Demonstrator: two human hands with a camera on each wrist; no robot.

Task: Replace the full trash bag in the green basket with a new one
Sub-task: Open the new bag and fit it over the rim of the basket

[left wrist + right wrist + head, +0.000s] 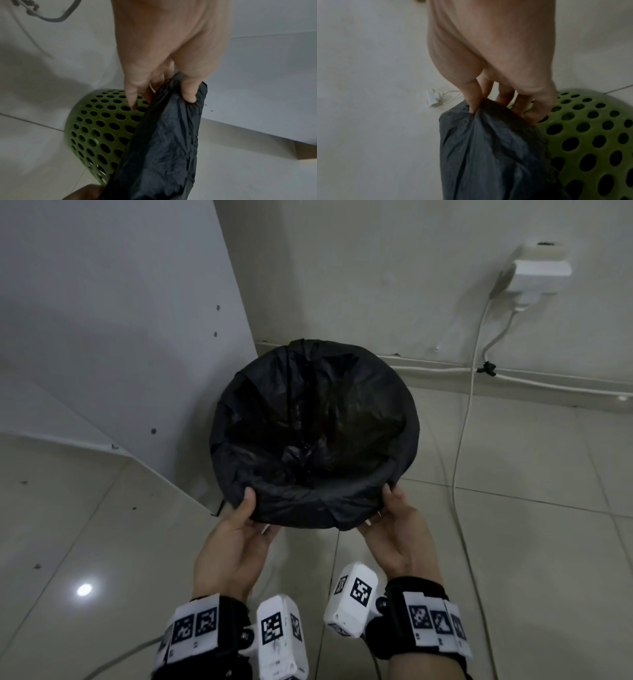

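A black trash bag (pixel 313 436) lines a round green perforated basket (pixel 96 127) on the tiled floor, its edge folded down over the rim. From above the bag hides the basket entirely. My left hand (pixel 239 518) grips the bag's folded edge (pixel 171 135) at the near left, thumb on top, fingers underneath against the basket wall. My right hand (pixel 394 518) pinches the bag's edge (pixel 488 142) at the near right, its fingers resting on the green basket (pixel 590 135). The bag's inside looks dark; its contents cannot be made out.
A white cabinet panel (pixel 113 330) stands close on the basket's left. A white power adapter (pixel 537 273) hangs on the wall at the back right, and its cables (pixel 462 440) trail over the floor to the right of the basket.
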